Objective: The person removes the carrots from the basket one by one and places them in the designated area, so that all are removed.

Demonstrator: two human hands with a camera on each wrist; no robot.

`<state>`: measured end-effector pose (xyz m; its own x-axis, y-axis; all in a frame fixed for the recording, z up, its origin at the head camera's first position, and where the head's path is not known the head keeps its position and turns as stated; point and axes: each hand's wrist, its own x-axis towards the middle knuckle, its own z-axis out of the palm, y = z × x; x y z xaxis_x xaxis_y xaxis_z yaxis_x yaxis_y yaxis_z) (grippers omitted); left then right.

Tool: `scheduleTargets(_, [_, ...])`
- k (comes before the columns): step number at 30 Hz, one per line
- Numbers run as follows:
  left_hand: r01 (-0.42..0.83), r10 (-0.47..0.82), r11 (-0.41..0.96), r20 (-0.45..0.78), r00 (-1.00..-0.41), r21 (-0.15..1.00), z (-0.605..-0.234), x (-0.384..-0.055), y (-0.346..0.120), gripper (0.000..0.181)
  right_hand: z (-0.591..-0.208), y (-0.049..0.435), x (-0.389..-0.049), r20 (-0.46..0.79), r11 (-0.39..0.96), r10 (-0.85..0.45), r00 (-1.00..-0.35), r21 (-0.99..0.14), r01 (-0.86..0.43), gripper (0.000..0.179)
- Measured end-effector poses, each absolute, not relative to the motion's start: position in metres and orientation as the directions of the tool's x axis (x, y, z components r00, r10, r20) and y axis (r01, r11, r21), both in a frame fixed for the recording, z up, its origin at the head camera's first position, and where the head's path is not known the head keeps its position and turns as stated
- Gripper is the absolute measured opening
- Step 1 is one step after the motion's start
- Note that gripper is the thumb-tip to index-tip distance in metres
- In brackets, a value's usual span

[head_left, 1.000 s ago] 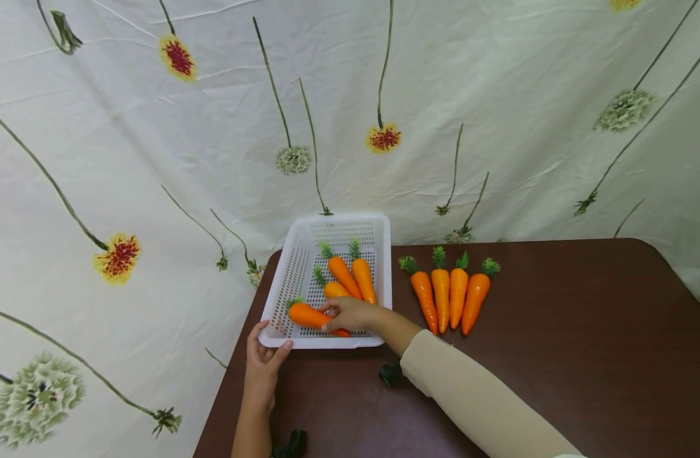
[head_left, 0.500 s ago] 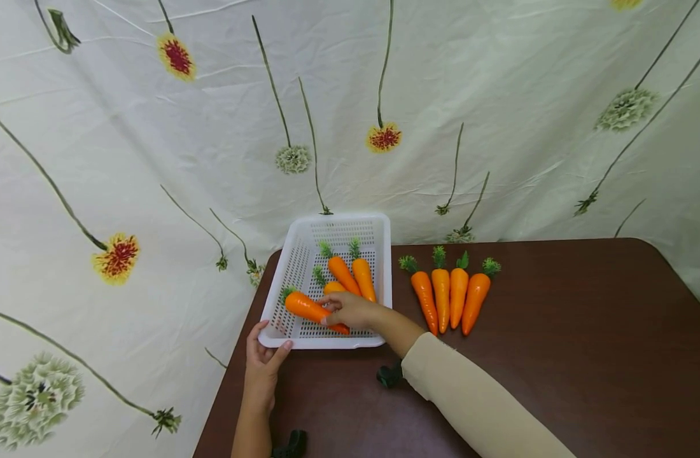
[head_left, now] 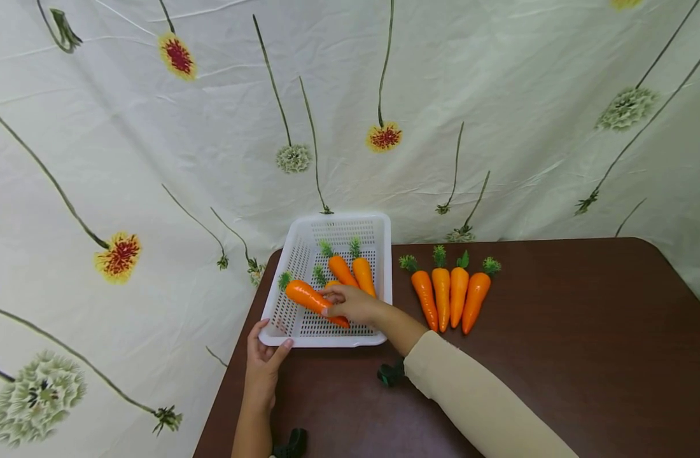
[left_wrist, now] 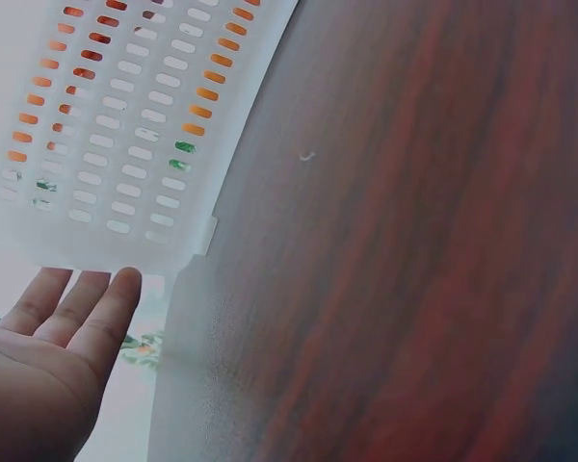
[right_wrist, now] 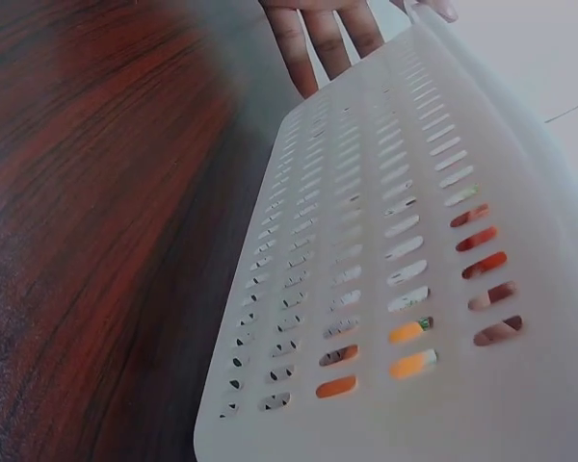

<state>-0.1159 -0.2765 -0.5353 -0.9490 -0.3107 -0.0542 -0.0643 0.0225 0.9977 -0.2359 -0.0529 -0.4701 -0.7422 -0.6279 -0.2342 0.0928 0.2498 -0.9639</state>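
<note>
A white perforated plastic basket [head_left: 338,343] sits at the table's back left, tilted in view. My left hand [head_left: 263,366] grips its near-left corner, thumb over the front rim and fingers along the outer side. Three of those fingers show against the basket wall [left_wrist: 236,159] in the left wrist view. Inside, my right hand [head_left: 354,306] pinches an orange carrot [head_left: 304,295] with a green top, lying slantwise above the basket floor. Behind it lie more carrots [head_left: 363,275], one mostly covered by the right hand. In the right wrist view the basket's side [right_wrist: 366,433] hides most of that hand.
Several carrots [head_left: 423,296] lie side by side on the dark brown table [head_left: 567,331], just right of the basket, tops pointing away. A pale flower-print cloth [head_left: 499,95] hangs behind the table. A dark object [head_left: 391,374] shows below the right wrist.
The right hand has lifted the pinched carrot slightly and shifted it toward the back of the basket, its green top swinging up and left. The left hand stays at the corner.
</note>
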Motion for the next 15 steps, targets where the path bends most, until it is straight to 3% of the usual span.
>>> scheduleTargets(15, [-0.072,-0.306,0.001,-0.069,-0.95,0.997,-0.5308,-0.1148,-0.2748,0.076,-0.4652,-0.048,-0.2376,-0.154,0.106,-0.614,-0.774,-0.988,0.112,0.052])
